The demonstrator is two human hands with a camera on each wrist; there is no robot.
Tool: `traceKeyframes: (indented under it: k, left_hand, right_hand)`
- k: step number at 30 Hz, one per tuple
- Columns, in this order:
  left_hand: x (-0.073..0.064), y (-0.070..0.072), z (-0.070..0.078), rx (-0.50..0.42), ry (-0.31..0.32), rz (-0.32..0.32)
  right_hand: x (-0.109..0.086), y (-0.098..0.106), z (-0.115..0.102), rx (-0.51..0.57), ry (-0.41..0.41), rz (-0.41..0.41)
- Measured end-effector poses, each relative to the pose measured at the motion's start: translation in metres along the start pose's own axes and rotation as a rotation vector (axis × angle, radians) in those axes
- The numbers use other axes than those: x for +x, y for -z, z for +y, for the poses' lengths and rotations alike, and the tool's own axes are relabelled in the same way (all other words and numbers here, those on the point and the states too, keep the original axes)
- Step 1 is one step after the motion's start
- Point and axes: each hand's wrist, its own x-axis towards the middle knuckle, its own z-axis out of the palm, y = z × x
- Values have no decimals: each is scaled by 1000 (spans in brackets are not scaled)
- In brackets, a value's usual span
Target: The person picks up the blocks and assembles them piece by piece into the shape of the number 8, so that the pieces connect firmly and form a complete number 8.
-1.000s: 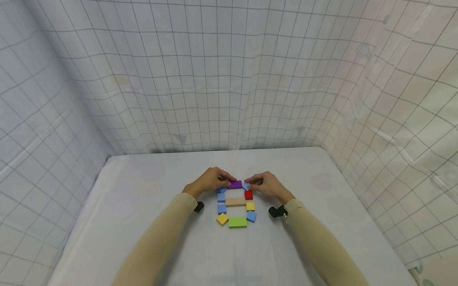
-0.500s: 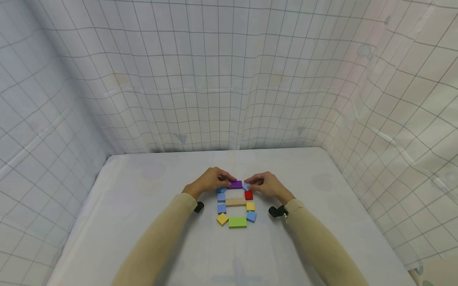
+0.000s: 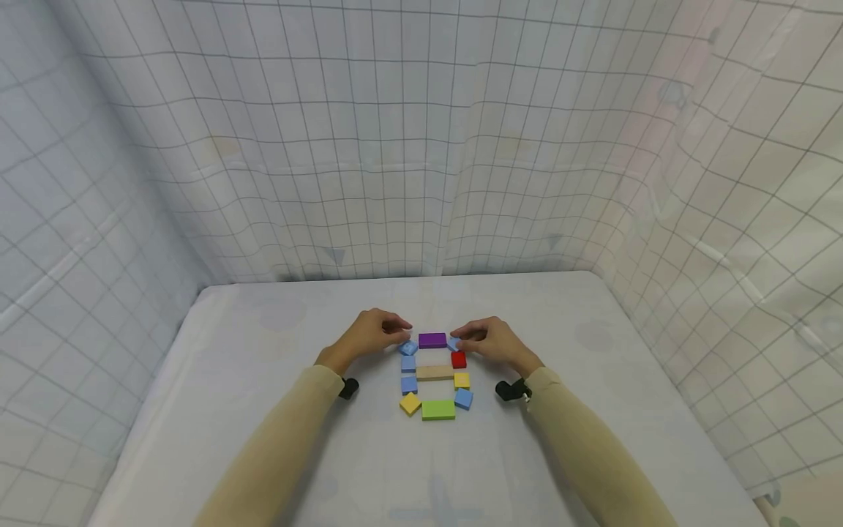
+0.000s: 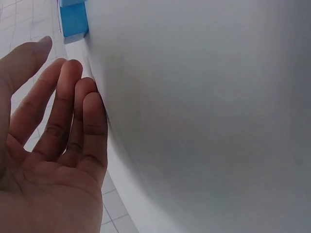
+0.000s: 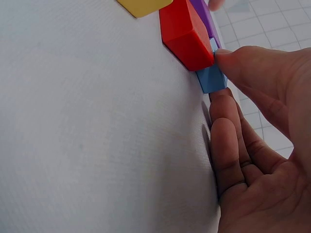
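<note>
Wooden-looking blocks form a closed outline on the table. My right hand (image 3: 490,341) pinches a light blue block (image 5: 213,77) between thumb and fingers at the far right corner, beside a red block (image 5: 186,36). A purple block (image 3: 432,340) lies at the far side, between the two far corner blocks. At the far left corner, my left hand (image 3: 369,337) hovers beside another blue block (image 3: 408,348), holding nothing. In the left wrist view its fingers (image 4: 92,121) are loosely bent, with a gap to the blue block (image 4: 74,20).
Two blue blocks (image 3: 408,373) run down the left side to a tilted yellow block (image 3: 410,404). A beige bar (image 3: 435,373) crosses the middle. Nearest is a green block (image 3: 437,410); yellow (image 3: 462,380) and blue (image 3: 464,399) blocks line the right. Gridded curtains (image 3: 421,146) surround the table.
My left hand has let go at the purple block's left end and moved left, uncovering the far left blue block. The right hand stays where it was.
</note>
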Motion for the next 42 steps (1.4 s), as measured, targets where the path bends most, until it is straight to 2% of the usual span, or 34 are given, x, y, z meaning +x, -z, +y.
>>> traceKeyframes:
  k: [5,11,25,42]
  left_hand:
    - [-4,1,-5,2,-10,-7]
    - [-7,2,-3,-7,-15,-20]
    - [-6,3,-5,-15,-16,-13]
    - [-8,-1,-12,-33,-9,-7]
  right_hand:
    - [-2,1,0,-8,2,3]
    - [-1,1,0,3,17,-9]
    - [-1,3,-4,16,19,-11]
    - [-3,1,1,30,18,0]
